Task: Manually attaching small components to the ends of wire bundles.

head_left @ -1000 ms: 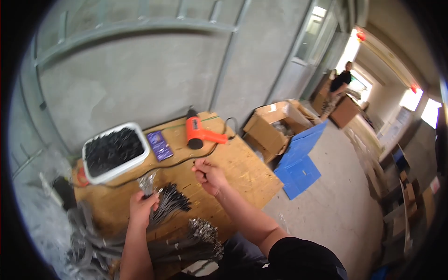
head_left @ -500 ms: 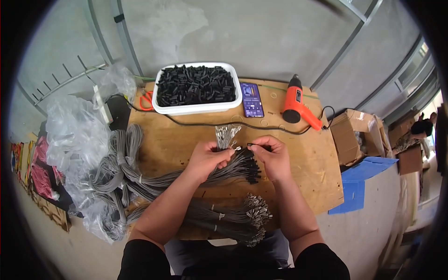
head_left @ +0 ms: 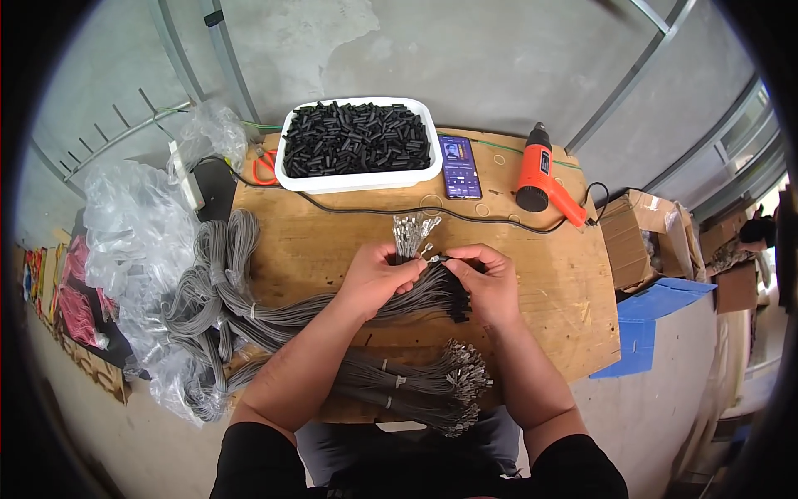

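My left hand is closed round grey cables, whose bare metal terminals fan out above the fist. One terminal sticks out to the right, past the thumb. Against its tip, my right hand pinches a small black sleeve, partly hidden by the fingers; how far it covers the metal I cannot tell. Below my hands lie grey cables with black-sleeved ends. Nearer to me, tied grey cable bundles end in bare metal terminals.
A white tub heaped with black sleeves stands at the back of the wooden table. Beside it lie a phone and an orange heat gun, its black cord crossing the table. Plastic bags and looped cables crowd the left.
The black sleeve in my right hand has come leftward to meet the terminal's tip; before, a small gap lay between them. The whole view has shifted slightly.
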The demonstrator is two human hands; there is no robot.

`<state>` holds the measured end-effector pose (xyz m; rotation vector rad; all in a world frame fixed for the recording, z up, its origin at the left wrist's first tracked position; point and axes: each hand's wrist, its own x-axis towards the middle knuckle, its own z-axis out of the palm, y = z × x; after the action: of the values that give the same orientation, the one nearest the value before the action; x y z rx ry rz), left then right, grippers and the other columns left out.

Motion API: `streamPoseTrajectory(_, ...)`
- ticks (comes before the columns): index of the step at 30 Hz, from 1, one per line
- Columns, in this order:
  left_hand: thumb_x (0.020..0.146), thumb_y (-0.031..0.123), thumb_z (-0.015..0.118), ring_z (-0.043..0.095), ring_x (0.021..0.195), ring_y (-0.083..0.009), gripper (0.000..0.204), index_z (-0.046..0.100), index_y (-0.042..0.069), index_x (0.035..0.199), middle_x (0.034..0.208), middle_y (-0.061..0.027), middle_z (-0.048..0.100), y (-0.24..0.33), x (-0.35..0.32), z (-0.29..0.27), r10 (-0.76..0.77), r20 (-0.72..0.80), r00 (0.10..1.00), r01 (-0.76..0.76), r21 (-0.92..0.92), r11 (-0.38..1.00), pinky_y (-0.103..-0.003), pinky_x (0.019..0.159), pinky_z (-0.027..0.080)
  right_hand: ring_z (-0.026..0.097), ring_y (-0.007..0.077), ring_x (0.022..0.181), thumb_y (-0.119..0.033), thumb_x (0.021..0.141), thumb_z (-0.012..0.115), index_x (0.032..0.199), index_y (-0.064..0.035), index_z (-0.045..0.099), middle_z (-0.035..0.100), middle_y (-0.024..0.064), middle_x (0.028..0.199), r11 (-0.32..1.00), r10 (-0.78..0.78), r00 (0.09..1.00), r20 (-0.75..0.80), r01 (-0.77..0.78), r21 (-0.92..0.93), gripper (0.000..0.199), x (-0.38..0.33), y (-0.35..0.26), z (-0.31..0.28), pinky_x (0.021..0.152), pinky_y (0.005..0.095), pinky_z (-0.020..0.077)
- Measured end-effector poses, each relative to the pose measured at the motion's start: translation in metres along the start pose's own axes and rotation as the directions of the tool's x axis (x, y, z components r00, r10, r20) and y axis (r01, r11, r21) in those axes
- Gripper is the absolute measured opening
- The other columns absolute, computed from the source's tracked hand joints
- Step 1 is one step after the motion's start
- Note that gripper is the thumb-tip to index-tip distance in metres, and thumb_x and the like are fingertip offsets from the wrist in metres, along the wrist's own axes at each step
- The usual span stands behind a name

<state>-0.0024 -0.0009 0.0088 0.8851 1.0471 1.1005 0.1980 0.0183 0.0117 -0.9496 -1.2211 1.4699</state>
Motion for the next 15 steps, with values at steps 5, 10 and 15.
streamPoseTrajectory(5, 0.088, 0.01, 0.071, 0.054, 0.061, -0.0064, 0.011, 0.066, -0.001, 0.09, 0.074, -0.001, 0.062, 0.0002, 0.0003, -0.0014, 0.006, 0.023, 1.0, -0.006, 0.006, 1.0, -0.021, 0.054, 0.044, 0.061, 0.0054, 0.076, 0.005, 0.089, 0.069, 0.102, 0.0008, 0.071, 0.07, 0.0022, 0.087, 0.997, -0.054, 0.998, -0.03, 0.052, -0.063, 0.014, 0.0007, 0.0015, 0.0022, 0.07, 0.021, 0.0504)
streamPoseTrajectory(10, 0.087, 0.006, 0.071, 0.054, 0.062, -0.0082, 0.009, 0.066, -0.001, 0.091, 0.074, -0.0017, 0.061, -0.0029, 0.0012, -0.0043, 0.004, 0.049, 0.999, -0.004, 0.008, 1.0, -0.023, 0.055, 0.044, 0.053, 0.0024, 0.066, 0.005, 0.088, 0.069, 0.102, 0.0004, 0.072, 0.068, -0.0001, 0.083, 0.999, -0.053, 0.998, -0.031, 0.053, 0.008, 0.015, 0.0019, 0.006, 0.0021, 0.059, 0.0176, 0.0423)
streamPoseTrajectory(15, 0.087, 0.008, 0.071, 0.054, 0.063, -0.0072, 0.01, 0.066, 0.0, 0.088, 0.074, -0.001, 0.061, -0.0033, 0.0005, -0.0045, 0.025, 0.073, 0.997, -0.026, 0.008, 1.0, -0.023, 0.055, 0.043, 0.044, 0.001, 0.06, 0.003, 0.088, 0.07, 0.101, 0.0004, 0.071, 0.063, -0.0033, 0.076, 0.999, -0.042, 0.998, -0.048, 0.043, 0.014, 0.013, -0.0002, 0.0059, 0.0039, 0.053, 0.0175, 0.0339)
